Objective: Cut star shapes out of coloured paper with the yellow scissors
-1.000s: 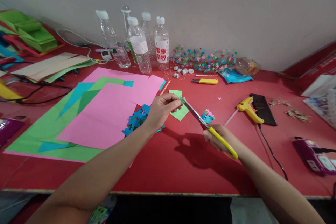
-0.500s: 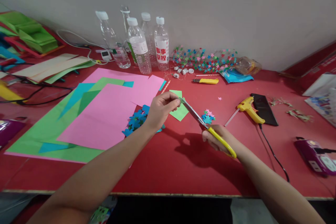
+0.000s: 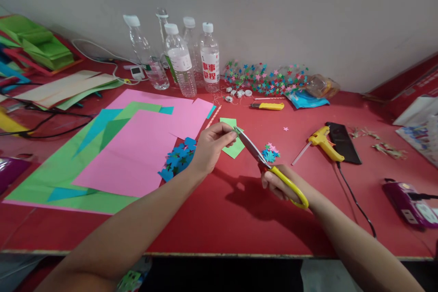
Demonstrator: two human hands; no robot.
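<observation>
My left hand (image 3: 214, 143) is closed in a pinch on a small green paper piece (image 3: 237, 132), mostly hidden by the fingertips. In my right hand (image 3: 273, 185) are scissors with yellow handles (image 3: 291, 183); their blades point up and left, with the tips at the green piece. Below the pinch, a light green sheet (image 3: 234, 147) lies on the table. Blue paper cut-outs (image 3: 178, 157) are heaped beside my left wrist. Close to the scissors' pivot sits a little pile of blue and pink stars (image 3: 270, 153).
Pink sheets (image 3: 130, 155) and green paper cover the left side. Plastic bottles (image 3: 180, 61) stand at the wall, near a star-filled clear bottle (image 3: 267, 77). A yellow cutter (image 3: 268, 106), glue gun (image 3: 325, 142), phone (image 3: 344, 143) and purple power strip (image 3: 409, 203) lie to the right.
The scissors' blades have spread apart a little at the green paper piece. My left hand has shifted slightly down and right; both hands keep their hold.
</observation>
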